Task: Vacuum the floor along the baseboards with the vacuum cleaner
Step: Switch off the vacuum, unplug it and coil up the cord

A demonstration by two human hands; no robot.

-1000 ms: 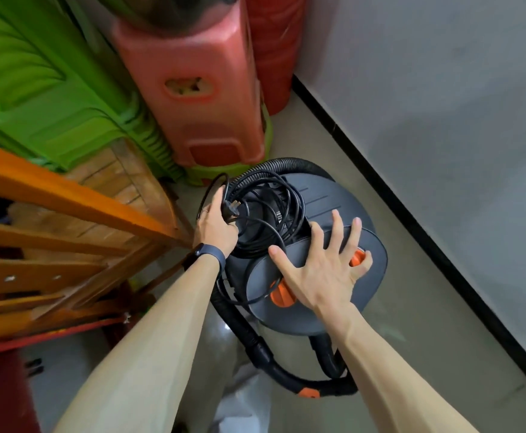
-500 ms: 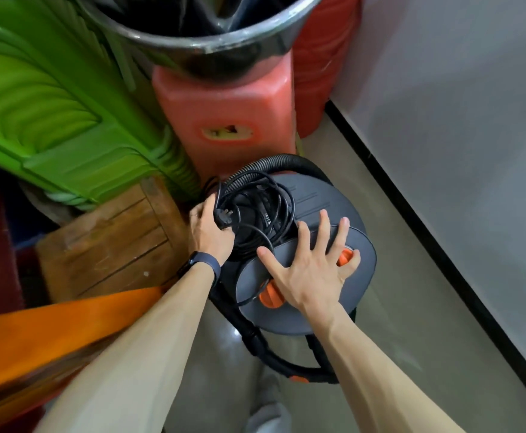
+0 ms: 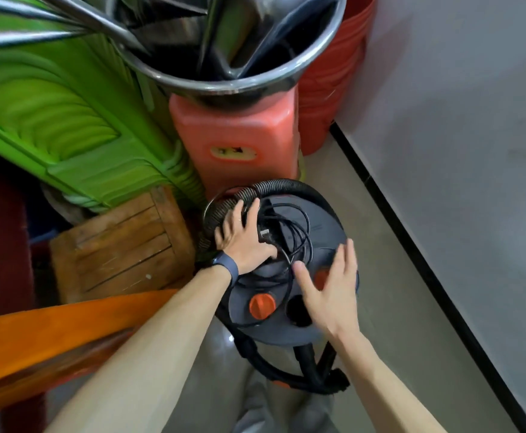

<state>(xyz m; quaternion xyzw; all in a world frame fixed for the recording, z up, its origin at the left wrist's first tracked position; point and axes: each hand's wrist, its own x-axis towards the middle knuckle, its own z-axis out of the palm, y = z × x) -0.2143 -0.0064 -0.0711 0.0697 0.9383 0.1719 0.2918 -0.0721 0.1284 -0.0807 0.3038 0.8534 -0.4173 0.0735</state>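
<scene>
The vacuum cleaner (image 3: 289,320) sat on the floor, with the black baseboard (image 3: 411,254) running just to its right. This looked like setup, not yet vacuuming. The left hand (image 3: 243,239) lay on top of the vacuum cleaner, its grip closed around the coiled power cord (image 3: 299,229) near the plug. The right hand (image 3: 330,292) was spread over the lid, grip released. Next the cord likely needed unwinding and plugging in, and the hose (image 3: 274,185) freeing. No socket showed. Blur hid the nozzle and whether the right palm touched the lid.
</scene>
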